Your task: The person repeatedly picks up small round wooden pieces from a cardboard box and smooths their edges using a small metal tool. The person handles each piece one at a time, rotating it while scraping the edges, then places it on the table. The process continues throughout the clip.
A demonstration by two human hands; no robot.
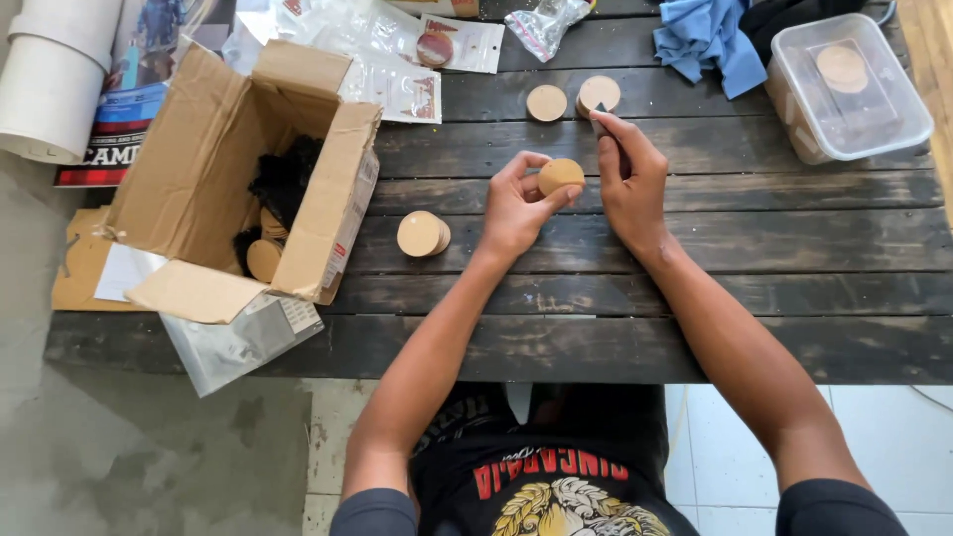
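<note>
Dark sleeves and a black printed shirt fill the bottom edge, and two bare forearms reach up from them over the dark weathered plank table. At the table's middle the left hand pinches a small round tan wooden disc between thumb and fingertips, holding it on edge just above the boards. Right beside it the right hand is curled around a small dark flat piece — what it is cannot be told — with its tip poking out above the knuckles, close to the disc but not clearly touching it.

Left of the hands a short stack of like discs lies on the planks. Beyond the hands lie a single flat disc and another low stack, just beside each other.

An open brown cardboard box sits at the table's left end, flaps spread, with black stuffing and more discs inside. Clear plastic bags lie at the far edge, a crumpled blue cloth farther right, and at the right corner a clear plastic lidded tub with a disc inside.
</note>
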